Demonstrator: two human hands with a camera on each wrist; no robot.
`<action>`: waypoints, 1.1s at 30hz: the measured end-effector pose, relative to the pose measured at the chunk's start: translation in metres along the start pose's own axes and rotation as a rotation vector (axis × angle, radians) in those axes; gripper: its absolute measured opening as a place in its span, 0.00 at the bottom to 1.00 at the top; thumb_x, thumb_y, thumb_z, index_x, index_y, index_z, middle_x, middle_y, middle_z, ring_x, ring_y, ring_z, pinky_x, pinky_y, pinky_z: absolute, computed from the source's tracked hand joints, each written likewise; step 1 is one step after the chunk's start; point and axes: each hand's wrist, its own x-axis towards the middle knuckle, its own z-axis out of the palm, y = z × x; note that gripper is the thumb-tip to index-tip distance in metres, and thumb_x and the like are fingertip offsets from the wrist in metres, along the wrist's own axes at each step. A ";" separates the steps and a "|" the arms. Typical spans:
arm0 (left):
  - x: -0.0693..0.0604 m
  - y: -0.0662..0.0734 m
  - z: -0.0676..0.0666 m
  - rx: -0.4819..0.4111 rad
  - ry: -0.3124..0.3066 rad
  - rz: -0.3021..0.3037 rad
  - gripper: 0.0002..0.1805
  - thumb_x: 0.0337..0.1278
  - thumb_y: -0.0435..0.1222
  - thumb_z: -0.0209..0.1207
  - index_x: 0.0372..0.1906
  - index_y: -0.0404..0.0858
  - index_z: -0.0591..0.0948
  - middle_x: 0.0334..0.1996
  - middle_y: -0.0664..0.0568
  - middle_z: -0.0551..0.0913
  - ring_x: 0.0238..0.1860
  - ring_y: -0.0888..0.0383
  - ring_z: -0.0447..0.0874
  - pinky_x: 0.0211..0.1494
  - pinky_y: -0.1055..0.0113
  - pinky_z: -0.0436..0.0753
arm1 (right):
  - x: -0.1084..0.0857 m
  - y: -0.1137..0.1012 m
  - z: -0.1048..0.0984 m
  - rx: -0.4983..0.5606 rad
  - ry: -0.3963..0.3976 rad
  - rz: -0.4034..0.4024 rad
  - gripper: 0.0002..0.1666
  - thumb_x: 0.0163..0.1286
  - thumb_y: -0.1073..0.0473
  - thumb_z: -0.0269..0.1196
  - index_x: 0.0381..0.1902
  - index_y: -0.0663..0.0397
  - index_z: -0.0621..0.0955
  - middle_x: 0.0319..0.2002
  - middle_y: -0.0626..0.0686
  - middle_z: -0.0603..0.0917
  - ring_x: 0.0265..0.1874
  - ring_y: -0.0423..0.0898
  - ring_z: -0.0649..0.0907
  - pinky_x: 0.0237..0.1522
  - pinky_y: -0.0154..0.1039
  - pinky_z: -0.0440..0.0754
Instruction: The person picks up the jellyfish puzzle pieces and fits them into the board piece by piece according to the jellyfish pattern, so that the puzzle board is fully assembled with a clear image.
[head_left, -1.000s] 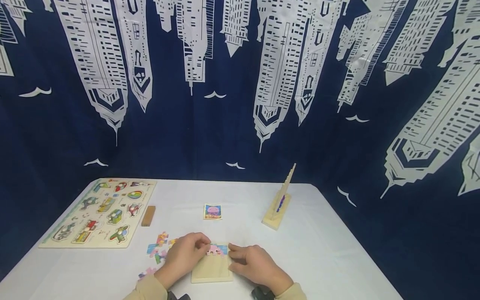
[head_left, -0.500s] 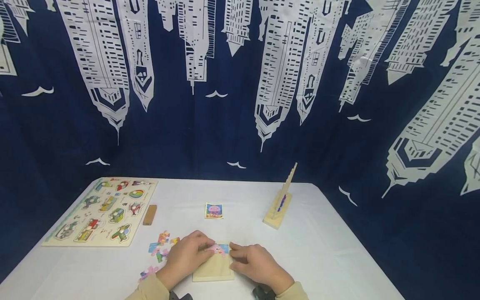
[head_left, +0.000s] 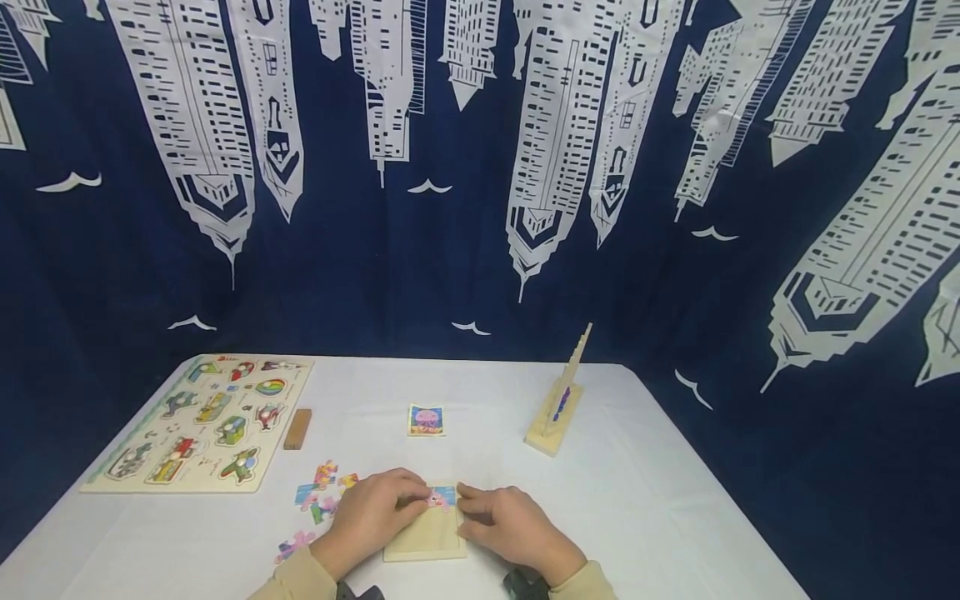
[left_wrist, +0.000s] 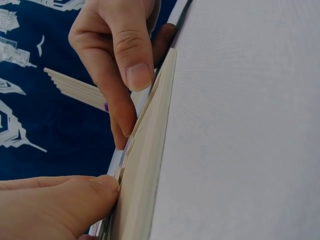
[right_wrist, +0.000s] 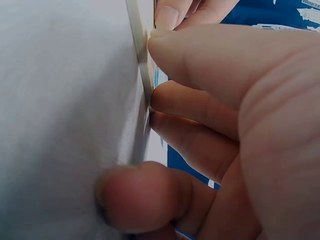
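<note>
A small wooden puzzle tray (head_left: 425, 542) lies in front of me, a strip of blue-and-pink jigsaw pieces (head_left: 444, 497) along its far edge. Over the far left part of the tray, my left hand (head_left: 380, 510) brings thumb and fingertips together at a jigsaw piece, mostly hidden beneath them. My right hand (head_left: 513, 529) holds the tray's right edge, thumb nearer me and fingertips by the far corner. In the right wrist view the right thumb (right_wrist: 195, 57) touches the tray rim (right_wrist: 141, 55). Loose jigsaw pieces (head_left: 324, 492) lie left of the left hand.
A small picture card (head_left: 426, 421) with a pink figure lies beyond the tray. At the left are a large picture puzzle board (head_left: 195, 425) and a brown wooden block (head_left: 297, 429). A wooden stand (head_left: 557, 417) with a slanted upright is at the back right.
My left hand has shifted slightly right over the strip of pieces, covering more of its left part. The right hand stays at the tray's right edge.
</note>
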 end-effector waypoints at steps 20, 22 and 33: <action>-0.002 0.001 -0.001 0.117 -0.025 0.150 0.10 0.63 0.47 0.69 0.47 0.55 0.92 0.47 0.64 0.86 0.42 0.61 0.88 0.35 0.67 0.83 | 0.002 0.002 0.001 -0.010 0.010 -0.016 0.24 0.69 0.45 0.69 0.57 0.50 0.87 0.65 0.49 0.82 0.62 0.50 0.83 0.60 0.50 0.82; -0.002 0.001 -0.001 0.127 -0.018 0.159 0.10 0.63 0.47 0.69 0.47 0.54 0.92 0.47 0.63 0.86 0.41 0.61 0.88 0.34 0.68 0.83 | 0.002 0.002 0.001 -0.012 0.012 -0.020 0.24 0.69 0.45 0.69 0.57 0.50 0.87 0.64 0.49 0.82 0.62 0.50 0.83 0.60 0.49 0.83; -0.004 0.003 0.001 0.106 -0.028 0.144 0.12 0.62 0.46 0.69 0.49 0.51 0.91 0.47 0.61 0.83 0.30 0.70 0.77 0.26 0.74 0.73 | 0.002 0.001 0.002 -0.013 0.012 -0.013 0.24 0.69 0.45 0.69 0.57 0.49 0.87 0.64 0.48 0.82 0.62 0.50 0.83 0.59 0.49 0.83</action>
